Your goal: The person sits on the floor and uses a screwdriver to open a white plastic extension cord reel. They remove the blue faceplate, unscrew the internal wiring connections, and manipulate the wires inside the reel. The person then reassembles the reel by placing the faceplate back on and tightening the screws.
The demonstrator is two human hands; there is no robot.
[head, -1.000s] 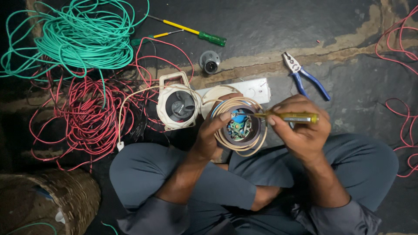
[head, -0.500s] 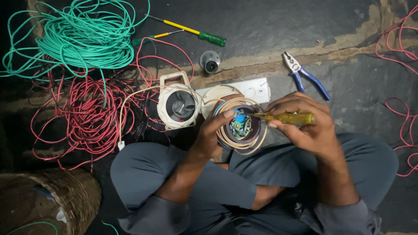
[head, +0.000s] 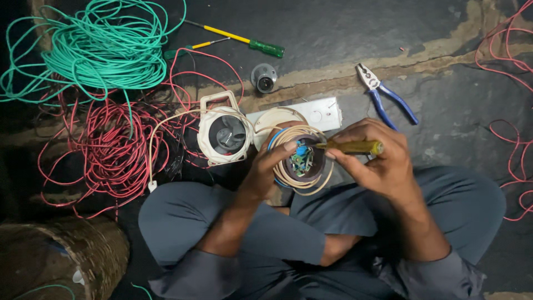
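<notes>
I sit cross-legged on the floor. My left hand (head: 270, 169) grips a round reel of cream cable (head: 300, 161) with a dark hub and small blue and green terminals at its centre. My right hand (head: 377, 161) holds a yellow-handled screwdriver (head: 355, 146) level, its tip pointing left into the hub. A white round reel housing with a handle (head: 224, 133) lies on the floor just left of the reel, joined to it by cream cable.
A green wire coil (head: 100, 50) and a red wire tangle (head: 111, 150) lie at left. Two green-and-yellow screwdrivers (head: 244, 40), a small round metal part (head: 264, 78), a white switch box (head: 316, 114) and blue-handled pliers (head: 388, 97) lie ahead. Red wire (head: 511, 111) at right, woven basket (head: 61, 261) at lower left.
My hands and the reel have shifted slightly, and the screwdriver tip has moved in toward the hub's terminals. Everything on the floor stays put.
</notes>
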